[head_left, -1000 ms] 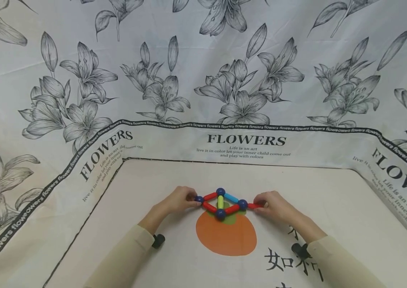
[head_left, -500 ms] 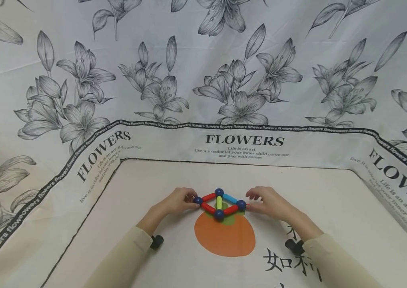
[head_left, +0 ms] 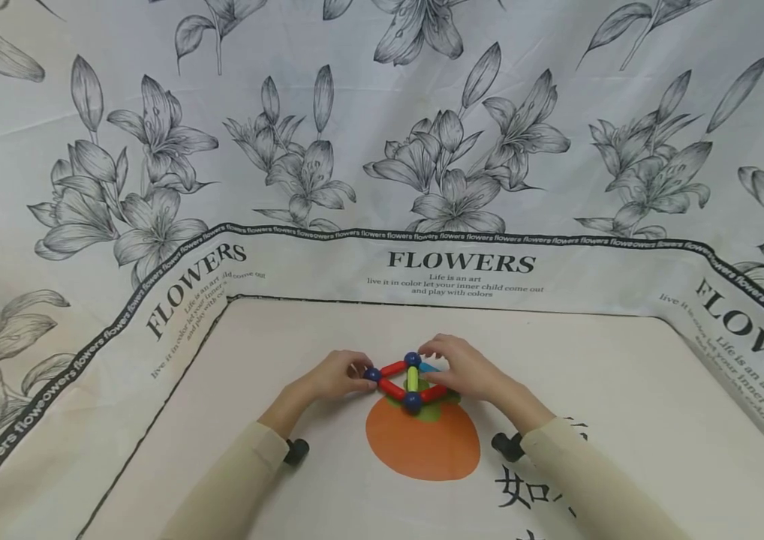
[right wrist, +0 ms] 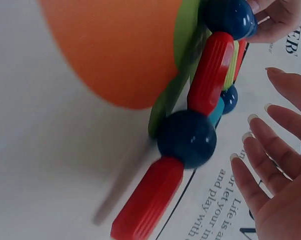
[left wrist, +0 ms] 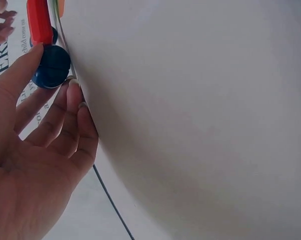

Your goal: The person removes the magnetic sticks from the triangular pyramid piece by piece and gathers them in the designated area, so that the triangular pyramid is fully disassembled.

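Observation:
A diamond of magnetic building rods and balls lies on the table. Red rods (head_left: 392, 389), a light-blue rod (head_left: 428, 368) and a yellow-green crossbar (head_left: 412, 379) join several dark-blue balls (head_left: 412, 402). My left hand (head_left: 336, 375) pinches the leftmost ball (left wrist: 51, 67) between thumb and fingers. Over the diamond's right side reaches my right hand (head_left: 470, 369), its fingertips close to the far ball (head_left: 412, 360). In the right wrist view those fingers are spread, with nothing held. A loose-ended red rod (right wrist: 148, 200) sticks out from the right ball (right wrist: 186, 139), which my hand hides in the head view.
Beneath the diamond, the pale tablecloth (head_left: 287, 480) carries a printed orange fruit (head_left: 422, 442) and black characters (head_left: 524, 487). A flower-printed curtain (head_left: 328, 262) rises behind and beside the table. Each wrist wears a small black camera (head_left: 297, 451).
My right hand has let go of the red rod at the right end and moved left over the diamond towards the far ball. The left hand keeps its hold on the left ball.

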A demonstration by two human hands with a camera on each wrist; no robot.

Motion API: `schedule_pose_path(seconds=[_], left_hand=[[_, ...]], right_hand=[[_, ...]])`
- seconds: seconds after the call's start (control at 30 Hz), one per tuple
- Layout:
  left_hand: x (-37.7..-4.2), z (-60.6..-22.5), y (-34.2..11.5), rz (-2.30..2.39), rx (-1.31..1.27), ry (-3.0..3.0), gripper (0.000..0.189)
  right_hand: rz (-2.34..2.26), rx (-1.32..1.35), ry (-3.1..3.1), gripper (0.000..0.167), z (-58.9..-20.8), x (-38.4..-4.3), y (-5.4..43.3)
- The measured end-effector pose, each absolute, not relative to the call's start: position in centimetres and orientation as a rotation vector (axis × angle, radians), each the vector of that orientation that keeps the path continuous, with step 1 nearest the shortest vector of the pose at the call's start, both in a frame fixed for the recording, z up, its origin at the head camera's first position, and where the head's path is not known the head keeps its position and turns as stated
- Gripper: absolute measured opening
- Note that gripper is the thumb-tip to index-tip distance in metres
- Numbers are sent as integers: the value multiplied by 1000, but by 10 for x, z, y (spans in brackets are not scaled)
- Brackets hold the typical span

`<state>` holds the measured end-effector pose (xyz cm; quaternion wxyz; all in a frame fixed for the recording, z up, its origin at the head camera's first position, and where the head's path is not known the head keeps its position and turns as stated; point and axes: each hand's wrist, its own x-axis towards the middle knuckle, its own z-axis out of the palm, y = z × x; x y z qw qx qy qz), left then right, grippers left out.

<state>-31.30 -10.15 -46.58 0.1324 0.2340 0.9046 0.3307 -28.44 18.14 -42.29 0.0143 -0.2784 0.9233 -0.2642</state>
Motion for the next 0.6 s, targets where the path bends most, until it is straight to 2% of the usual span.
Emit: schedule_pose_path(seconds=[0.2, 0.6], left_hand=[[-315, -466, -100, 946, 699, 2619, 31], [-313, -462, -98, 942, 709, 2617, 31]], right_hand=[[-793, -822, 2862, 37, -428, -295, 163], [-794, -933, 2795, 37, -439, -310, 142]])
